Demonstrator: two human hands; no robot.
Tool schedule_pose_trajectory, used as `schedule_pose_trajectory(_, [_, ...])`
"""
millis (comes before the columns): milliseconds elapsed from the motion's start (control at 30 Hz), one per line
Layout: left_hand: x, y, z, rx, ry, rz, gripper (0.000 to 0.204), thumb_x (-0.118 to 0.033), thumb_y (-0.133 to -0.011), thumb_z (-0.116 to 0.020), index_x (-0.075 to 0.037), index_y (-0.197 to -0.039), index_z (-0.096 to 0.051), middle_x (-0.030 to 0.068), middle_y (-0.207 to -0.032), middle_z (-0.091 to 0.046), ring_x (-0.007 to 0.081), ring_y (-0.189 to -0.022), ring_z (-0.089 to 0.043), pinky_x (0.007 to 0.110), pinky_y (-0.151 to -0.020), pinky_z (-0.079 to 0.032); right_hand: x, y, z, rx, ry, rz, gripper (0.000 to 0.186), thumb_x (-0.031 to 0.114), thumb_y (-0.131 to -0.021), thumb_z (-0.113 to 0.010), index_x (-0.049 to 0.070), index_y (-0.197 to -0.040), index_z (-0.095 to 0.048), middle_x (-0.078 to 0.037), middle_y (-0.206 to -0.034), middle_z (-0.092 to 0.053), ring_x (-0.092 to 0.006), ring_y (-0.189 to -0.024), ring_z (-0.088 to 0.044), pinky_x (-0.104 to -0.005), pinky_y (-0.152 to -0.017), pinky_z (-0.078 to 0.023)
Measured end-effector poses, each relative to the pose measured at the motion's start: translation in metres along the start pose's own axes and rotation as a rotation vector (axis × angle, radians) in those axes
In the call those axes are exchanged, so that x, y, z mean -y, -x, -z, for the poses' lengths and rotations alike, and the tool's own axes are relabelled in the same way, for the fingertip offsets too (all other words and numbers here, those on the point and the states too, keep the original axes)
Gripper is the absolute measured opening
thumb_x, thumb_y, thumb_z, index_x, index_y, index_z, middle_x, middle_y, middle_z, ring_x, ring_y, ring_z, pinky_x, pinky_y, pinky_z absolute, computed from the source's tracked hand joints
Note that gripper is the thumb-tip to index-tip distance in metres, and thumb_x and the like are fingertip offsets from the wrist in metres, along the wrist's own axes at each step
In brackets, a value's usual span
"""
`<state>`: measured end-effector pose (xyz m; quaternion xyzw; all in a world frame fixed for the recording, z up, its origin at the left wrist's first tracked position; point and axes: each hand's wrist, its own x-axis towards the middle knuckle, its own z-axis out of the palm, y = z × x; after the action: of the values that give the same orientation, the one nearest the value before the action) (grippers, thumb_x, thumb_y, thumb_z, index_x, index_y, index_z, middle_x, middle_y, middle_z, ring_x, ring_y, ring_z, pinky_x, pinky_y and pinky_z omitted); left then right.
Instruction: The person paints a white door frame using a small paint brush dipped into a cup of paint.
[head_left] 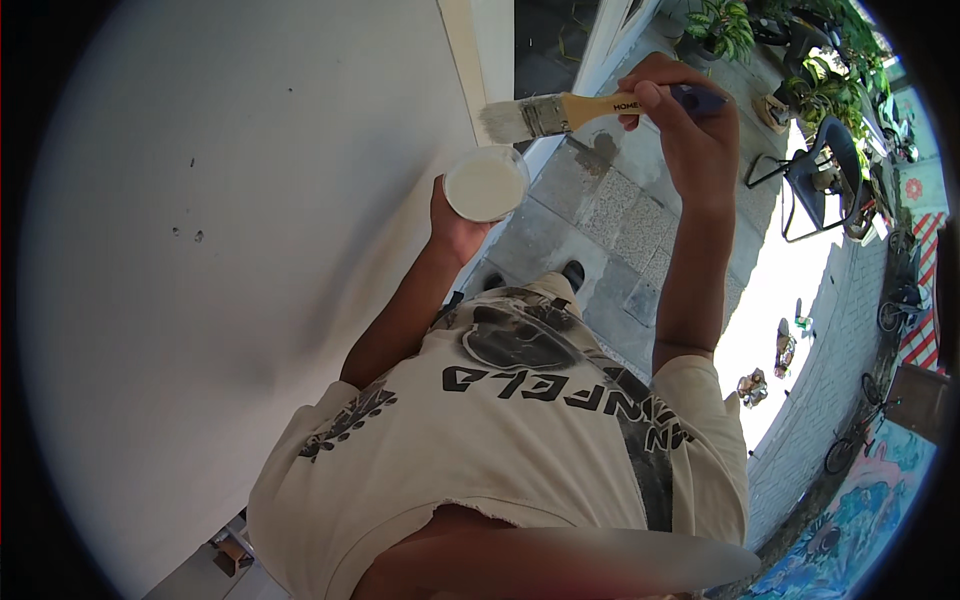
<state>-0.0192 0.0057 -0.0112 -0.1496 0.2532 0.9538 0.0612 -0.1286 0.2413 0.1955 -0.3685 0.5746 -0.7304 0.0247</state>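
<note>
My right hand (685,115) grips a flat paintbrush (590,108) by its wooden handle, which ends in dark blue. Its pale bristles point left, just above the cup and close to a cream-coloured strip (463,60) along the wall's edge; whether they touch the strip I cannot tell. Below the bristles, my left hand (457,225) is wrapped round a clear cup (524,172) of off-white paint (485,185). The cup's opening faces up toward me. Some of the left fingers are hidden behind it.
A white wall (250,150) with a few small marks fills the left side. Grey floor tiles (640,215) with damp patches lie underfoot. To the right stand a dark chair (830,180), potted plants (720,30) and a bicycle (855,430). A white door frame (605,45) rises ahead.
</note>
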Motion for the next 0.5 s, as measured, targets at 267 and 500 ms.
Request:
schedule_pose_trajectory(267, [0.014, -0.015, -0.026, -0.047, -0.104, -0.111, 0.062, -0.051, -0.102, -0.028, -0.009, -0.138, -0.056, 0.008, -0.134, -0.061, 0.0224, -0.126, -0.057, 0.042, -0.107, -0.044, 0.004, -0.002, -0.035, 0.437, 0.651, -0.078, 0.022, 0.02, -0.082, -0.084, 0.006, -0.096, -0.075, -0.003, -0.081, -0.071, -0.0101, -0.07, -0.062, -0.0257, -0.063, -0.047])
schedule_pose_trajectory(500, [0.036, -0.033, -0.081, -0.066, -0.044, -0.211, 0.045, -0.046, -0.102, -0.037, -0.016, -0.129, -0.056, 0.0011, -0.12, -0.062, 0.0172, -0.113, -0.062, 0.041, -0.095, -0.052, 0.002, -0.028, -0.008, 0.666, 0.913, 0.023, 0.02, 0.026, -0.084, -0.079, 0.008, -0.093, -0.075, -0.007, -0.084, -0.073, -0.0243, -0.076, -0.069, -0.0349, -0.07, -0.053])
